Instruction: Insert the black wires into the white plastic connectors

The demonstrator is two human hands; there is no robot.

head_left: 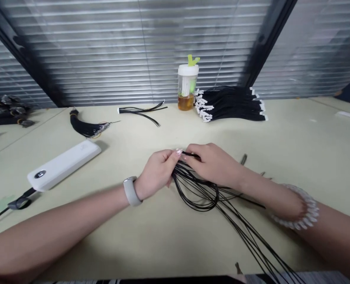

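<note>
A loose bundle of thin black wires (pixel 197 201) loops below my hands and trails over the table's near right edge. My left hand (pixel 160 169) pinches the bundle's upper end between thumb and fingers. Close beside it, my right hand (pixel 207 161) is closed on a black wire end, its fingertips almost meeting the left thumb. What lies between the fingertips is too small to make out. Partly behind my right forearm, a thin metal tool (pixel 244 159) rests on the table.
A white power bank (pixel 64 165) with a cable lies at left. Along the back are a bundle of short black wires (pixel 88 125), a small wire harness (pixel 141 111), a bottle of amber liquid (pixel 187 88) and a pile of black cables with white connectors (pixel 229 104). Window blinds stand behind.
</note>
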